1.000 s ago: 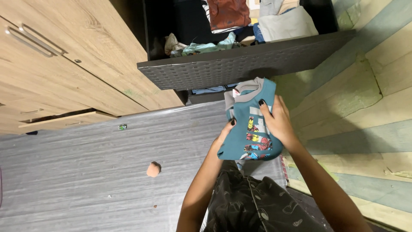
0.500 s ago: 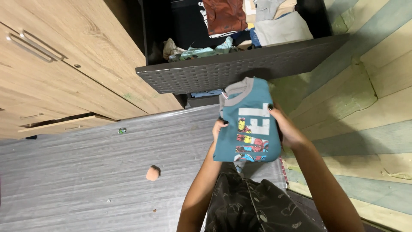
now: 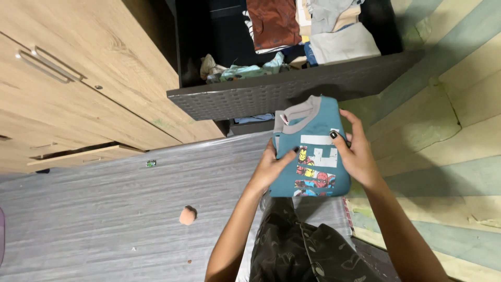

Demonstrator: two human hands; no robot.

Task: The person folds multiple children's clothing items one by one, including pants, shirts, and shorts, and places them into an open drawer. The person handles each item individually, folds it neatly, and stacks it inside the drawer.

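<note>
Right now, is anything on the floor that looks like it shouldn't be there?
Yes. A small pinkish lump and a tiny green scrap lie loose on the grey wood-grain floor, away from everything else.

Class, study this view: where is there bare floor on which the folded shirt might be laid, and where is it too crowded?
Free: the grey floor between the wooden cabinet, the small orange lump and the left hand. Crowded: the dark drawer, packed with folded clothes, just beyond the teal shirt that the right hand also holds.
</note>
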